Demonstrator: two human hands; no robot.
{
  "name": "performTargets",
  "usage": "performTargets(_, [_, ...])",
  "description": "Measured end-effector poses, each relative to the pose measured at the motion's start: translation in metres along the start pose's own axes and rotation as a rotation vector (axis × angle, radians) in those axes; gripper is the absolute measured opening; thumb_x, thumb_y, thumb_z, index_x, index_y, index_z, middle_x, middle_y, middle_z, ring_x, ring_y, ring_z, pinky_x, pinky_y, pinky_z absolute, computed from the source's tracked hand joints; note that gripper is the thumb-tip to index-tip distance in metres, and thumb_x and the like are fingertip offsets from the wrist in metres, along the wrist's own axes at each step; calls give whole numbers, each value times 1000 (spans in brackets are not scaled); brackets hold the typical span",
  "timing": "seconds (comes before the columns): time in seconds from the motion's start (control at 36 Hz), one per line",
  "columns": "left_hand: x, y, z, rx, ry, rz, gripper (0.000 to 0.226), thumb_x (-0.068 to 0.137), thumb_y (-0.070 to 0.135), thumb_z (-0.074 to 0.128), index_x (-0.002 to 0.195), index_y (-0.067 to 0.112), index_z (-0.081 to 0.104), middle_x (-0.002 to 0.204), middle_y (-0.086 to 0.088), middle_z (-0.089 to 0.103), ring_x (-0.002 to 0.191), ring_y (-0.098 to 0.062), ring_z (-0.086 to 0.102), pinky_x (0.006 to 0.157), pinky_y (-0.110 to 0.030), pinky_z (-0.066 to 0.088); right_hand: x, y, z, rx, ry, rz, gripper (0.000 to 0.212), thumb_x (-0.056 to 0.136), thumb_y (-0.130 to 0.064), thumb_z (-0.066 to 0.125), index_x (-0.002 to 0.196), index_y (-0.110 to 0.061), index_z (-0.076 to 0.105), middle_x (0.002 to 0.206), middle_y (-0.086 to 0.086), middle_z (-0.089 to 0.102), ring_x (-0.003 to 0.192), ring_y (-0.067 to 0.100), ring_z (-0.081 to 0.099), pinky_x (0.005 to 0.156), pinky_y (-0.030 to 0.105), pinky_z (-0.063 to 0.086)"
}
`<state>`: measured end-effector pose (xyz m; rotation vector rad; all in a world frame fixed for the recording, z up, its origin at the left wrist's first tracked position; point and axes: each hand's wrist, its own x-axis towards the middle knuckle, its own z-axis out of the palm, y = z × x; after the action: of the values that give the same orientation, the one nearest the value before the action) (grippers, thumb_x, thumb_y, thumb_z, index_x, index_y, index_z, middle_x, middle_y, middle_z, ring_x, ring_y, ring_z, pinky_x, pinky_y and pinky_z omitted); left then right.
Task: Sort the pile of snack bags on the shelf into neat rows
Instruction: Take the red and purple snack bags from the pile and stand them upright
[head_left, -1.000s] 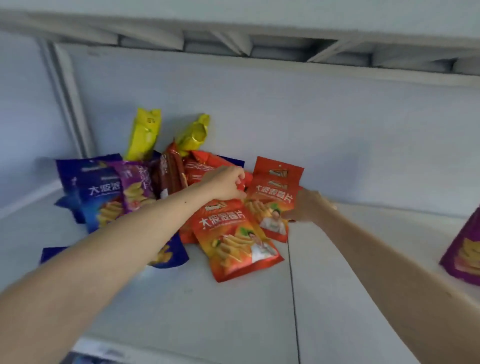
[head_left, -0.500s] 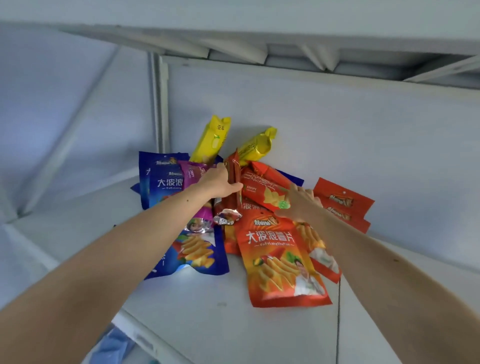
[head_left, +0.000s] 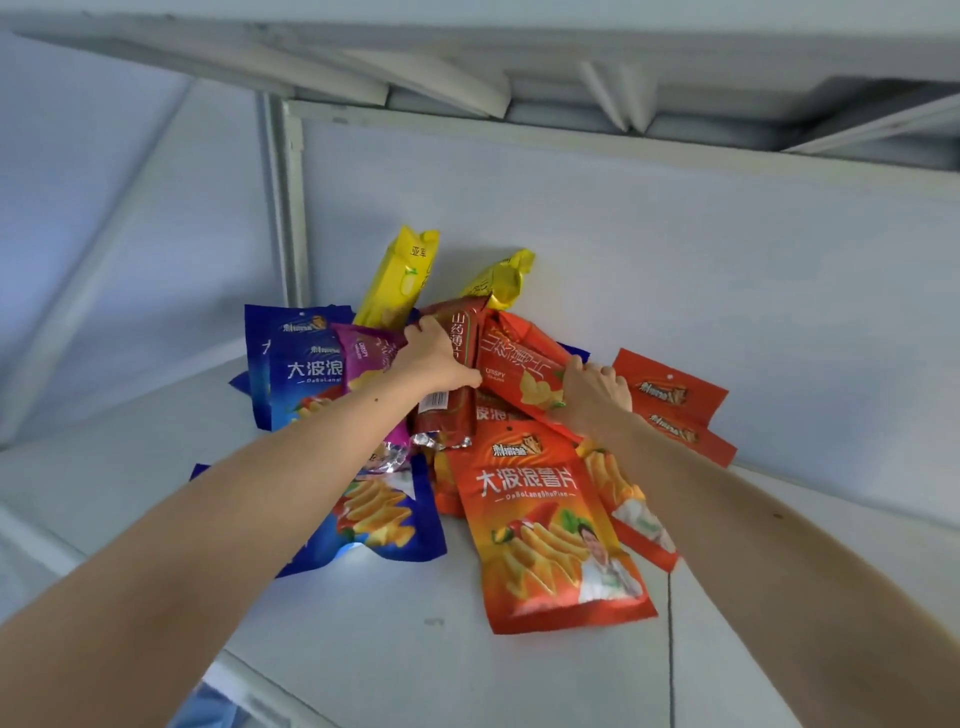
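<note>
Your left hand curls around the dark red bag, thumb and fingers gripping its upper part, so it stands nearly upright in the middle of the pile. Your right hand grips the lower end of the long orange bag, which lies slanted beside the dark red one. Around them, the pile sits on the white shelf against the back wall. Two yellow bags lean on that wall, blue bags lie to the left with a purple bag over them, and a large orange bag lies flat in front. Two more orange bags lean against the wall on the right.
</note>
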<state>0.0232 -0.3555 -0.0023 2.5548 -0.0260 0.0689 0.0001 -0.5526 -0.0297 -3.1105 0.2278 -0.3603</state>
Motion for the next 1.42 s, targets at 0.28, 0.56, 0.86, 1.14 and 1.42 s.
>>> performTargets(0.28, [-5,21,-22,-159,195,173,128,53,44,92,149,4,16,146,-16,38,135,-33,39,108,-43,40,-31,21,-20,251,241,145,77,75,-48,74,133,-16,37,125,9,54,114,31,52,92,43,47])
performTargets(0.56, [-35,77,8,-232,201,362,107,49,52,89,131,11,33,127,-8,55,113,-31,59,87,-44,52,-96,89,-35,520,349,573,84,67,-32,81,135,-16,32,126,11,43,119,35,47,95,49,48])
performTargets(0.86, [-111,174,131,-368,-38,632,107,53,56,86,132,10,30,127,-8,51,112,-30,59,87,-45,53,-221,195,-26,477,418,898,84,62,-34,87,123,-7,37,122,14,43,113,35,52,91,49,49])
performTargets(1.14, [-151,192,202,-434,-188,768,130,48,52,91,146,11,15,138,-9,40,122,-27,51,94,-47,51,-283,233,-16,513,380,1009,98,60,-38,90,131,-6,30,131,14,42,121,34,48,96,48,47])
performTargets(1.42, [-134,185,207,-288,-344,962,120,51,33,94,143,14,19,135,-7,45,120,-25,54,91,-37,52,-291,242,-16,411,198,1063,103,55,-54,86,132,-11,33,130,10,52,123,32,50,95,49,49])
